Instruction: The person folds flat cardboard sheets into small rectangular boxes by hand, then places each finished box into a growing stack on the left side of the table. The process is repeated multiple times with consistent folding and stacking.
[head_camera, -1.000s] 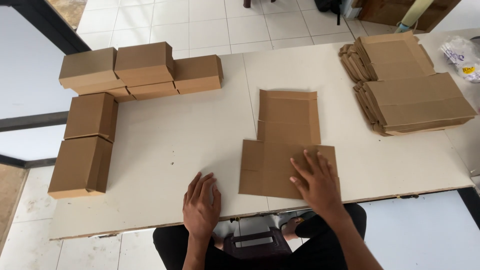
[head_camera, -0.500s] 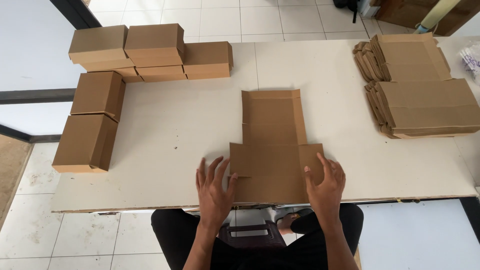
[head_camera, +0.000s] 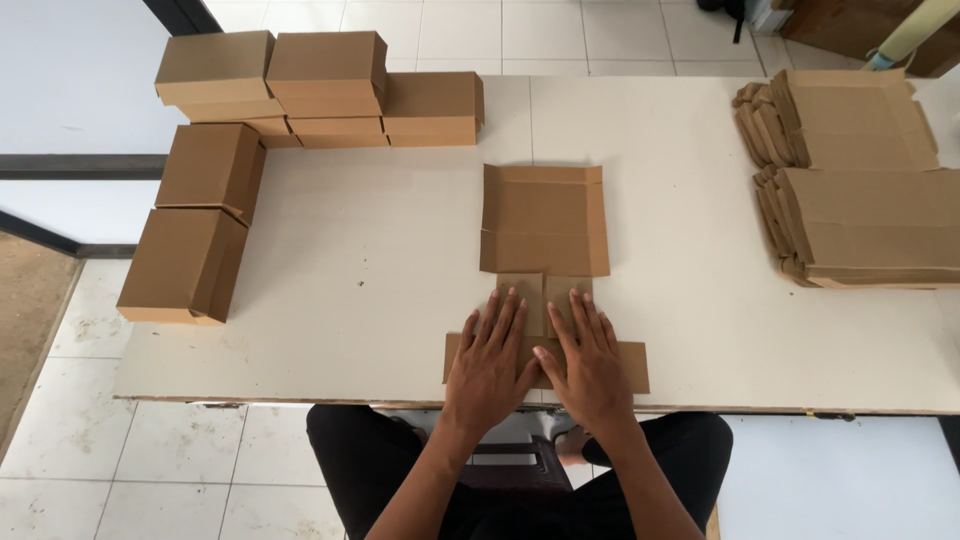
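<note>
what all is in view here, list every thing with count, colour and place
flat box blank: one, brown cardboard, centre of the table, near flaps folded in under both hands
assembled boxes: about seven, brown cardboard, far-left part of the table; some stacked in a row at the back, two more running toward the near-left edge
stacks of flat blanks: two stacks, brown cardboard, right side of the table
table: one, off-white top, fills most of the view
floor: pale tiles, beyond the table and at lower left
left hand: bare, flat on the folded flaps, fingers spread
right hand: bare, flat beside the left, thumbs close together
legs: dark trousers, under the table's near edge
</note>
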